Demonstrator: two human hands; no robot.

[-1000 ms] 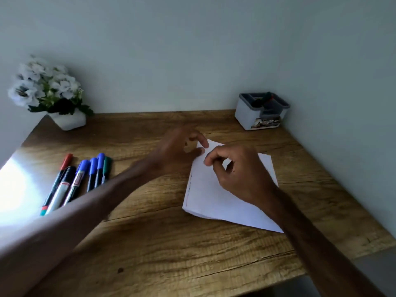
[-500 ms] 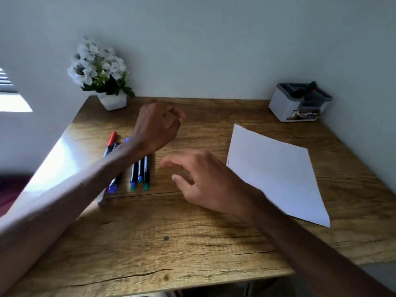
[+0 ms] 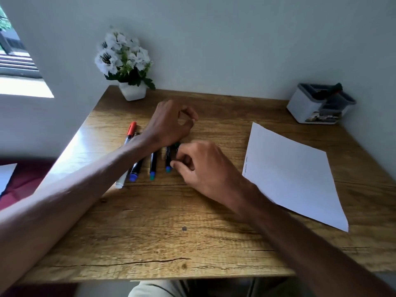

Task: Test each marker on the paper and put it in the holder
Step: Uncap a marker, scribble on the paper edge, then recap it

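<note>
Right hand (image 3: pixel 201 166) pinches 1 marker (image 3: pixel 168 159) at mid-frame; left hand (image 3: pixel 171 123) hovers loosely curled, empty. Likely light, stiff, slick: grip mid-barrel.

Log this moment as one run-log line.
step: marker pickup | right hand: fingertips on rightmost dark marker, grip unclear | left hand: empty, over marker row | grey-white plastic holder: one marker inside
</note>
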